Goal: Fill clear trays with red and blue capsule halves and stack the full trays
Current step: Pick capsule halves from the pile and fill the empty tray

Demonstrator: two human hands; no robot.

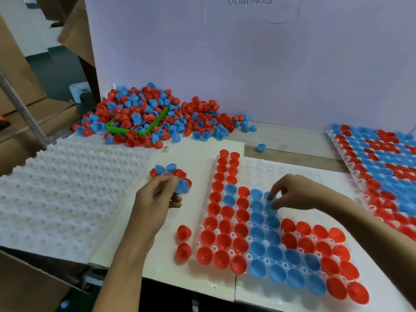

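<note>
My right hand (284, 194) pinches a blue capsule half (270, 197) over the clear tray (265, 170); off-centre, it could sit crooked. My left hand (157, 195) grips a nested blue stack (182, 186) that could slip. Beyond it lies the loose pile (148, 113).

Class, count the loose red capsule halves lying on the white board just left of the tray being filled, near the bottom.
2: one red half above, the other red half directly below it, both beside the clear tray's left edge.

Capsule pile (148, 113) behind tray (270, 174)
</note>
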